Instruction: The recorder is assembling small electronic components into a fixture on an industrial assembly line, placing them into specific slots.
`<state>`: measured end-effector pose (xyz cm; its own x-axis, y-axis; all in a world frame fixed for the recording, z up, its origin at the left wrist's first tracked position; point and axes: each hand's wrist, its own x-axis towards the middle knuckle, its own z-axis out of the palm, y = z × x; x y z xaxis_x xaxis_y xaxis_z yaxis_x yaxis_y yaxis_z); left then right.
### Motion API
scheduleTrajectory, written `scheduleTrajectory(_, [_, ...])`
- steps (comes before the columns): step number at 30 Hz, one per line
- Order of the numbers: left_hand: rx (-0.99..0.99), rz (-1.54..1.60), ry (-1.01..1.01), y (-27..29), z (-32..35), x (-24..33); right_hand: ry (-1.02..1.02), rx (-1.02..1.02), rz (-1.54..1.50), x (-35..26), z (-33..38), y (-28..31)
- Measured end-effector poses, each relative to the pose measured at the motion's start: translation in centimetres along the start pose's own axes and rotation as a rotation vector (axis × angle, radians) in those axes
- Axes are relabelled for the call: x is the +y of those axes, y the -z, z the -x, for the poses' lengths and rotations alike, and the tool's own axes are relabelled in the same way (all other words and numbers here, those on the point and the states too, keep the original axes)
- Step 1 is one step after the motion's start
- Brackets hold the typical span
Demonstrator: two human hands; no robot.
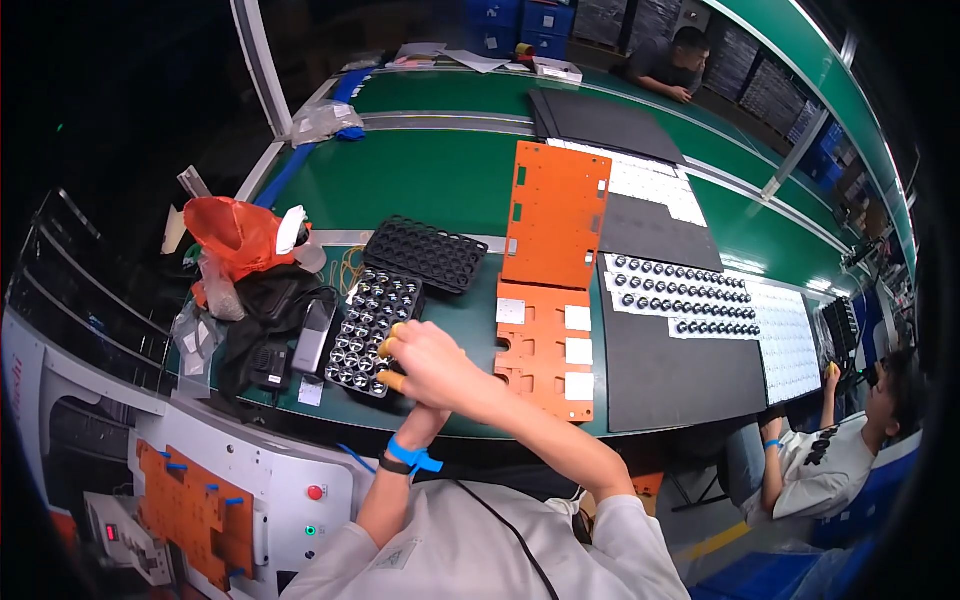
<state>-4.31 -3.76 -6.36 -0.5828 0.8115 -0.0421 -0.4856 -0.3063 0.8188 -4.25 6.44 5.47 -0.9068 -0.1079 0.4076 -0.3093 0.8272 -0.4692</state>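
A black tray (348,372) filled with round, shiny reflector-like parts lies in front of me at the left. My right hand (428,362) reaches across over its right edge, fingers curled down among the parts and yellow covers on the fingertips. Whatever those fingers pinch is hidden. My left hand (424,424), with a blue band at the wrist, sits beneath the right wrist, which covers most of it. To the right, an orange fixture (545,350) lies flat with white square plates in it, its orange lid (556,215) folded back behind.
Behind the filled tray is another black tray (425,255). A grey box (314,336), a black power adapter (270,365) and an orange bag (235,235) crowd the left. White boards with rows of black round parts (685,297) lie on dark mats (680,375). A co-worker (830,460) sits at the right.
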Motion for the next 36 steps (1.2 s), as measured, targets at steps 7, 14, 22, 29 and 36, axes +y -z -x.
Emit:
scheduleTrajectory(7, [0.053,0.316,0.127,0.3,2.7,2.1,0.041,-0.001,0.134,-1.4,-2.0,-3.0])
scheduleTrajectory(14, [0.099,0.22,0.246,-0.2,3.4,1.8,0.043,-0.079,0.006,-0.4,-2.8,-2.4])
scheduleTrajectory(22, [0.044,0.547,0.312,-2.9,2.7,3.6,-0.219,0.138,-0.499,0.6,3.6,5.3])
scheduleTrajectory(29, [-0.122,0.535,0.275,-3.9,1.4,5.0,-0.493,0.283,-0.855,1.3,11.6,8.1])
scheduleTrajectory(36, [-0.08,0.271,0.242,-3.8,1.0,4.2,-0.415,0.334,-0.469,0.0,12.9,7.5])
